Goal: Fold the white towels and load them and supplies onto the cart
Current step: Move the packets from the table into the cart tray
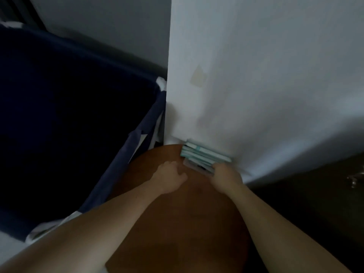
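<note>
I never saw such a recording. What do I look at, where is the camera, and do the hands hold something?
There is no machine: a person wears one camera on the head, which looks down at their work. They reach over a round brown table toward a stack of teal-and-white packets at its far edge, against a white wall. The left hand rests on the table beside the stack, holding nothing. The right hand touches the stack; blur hides whether it grips. A dark blue fabric bin stands on the left.

Left grip (pixel 169 175) lies loose; right grip (pixel 226 174) reaches forward.
</note>
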